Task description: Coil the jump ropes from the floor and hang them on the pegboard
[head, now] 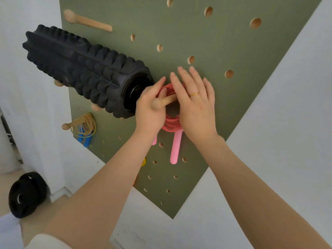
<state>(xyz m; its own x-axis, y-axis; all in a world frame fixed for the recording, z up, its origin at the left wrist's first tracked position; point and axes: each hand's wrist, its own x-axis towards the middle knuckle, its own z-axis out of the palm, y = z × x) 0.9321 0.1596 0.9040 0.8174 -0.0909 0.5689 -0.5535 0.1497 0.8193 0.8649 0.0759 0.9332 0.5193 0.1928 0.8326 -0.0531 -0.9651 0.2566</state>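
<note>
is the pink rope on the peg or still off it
On: the pink jump rope coil loops round the wooden peg, handles hanging below.

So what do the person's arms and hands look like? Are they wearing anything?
Both forearms are bare, with no gloves or watch showing. The right hand wears a thin gold ring on one finger. The left hand shows no ring. At the bottom left edge there is a bit of pale, cream-coloured cloth, perhaps a sleeve; too little shows to tell.
</note>
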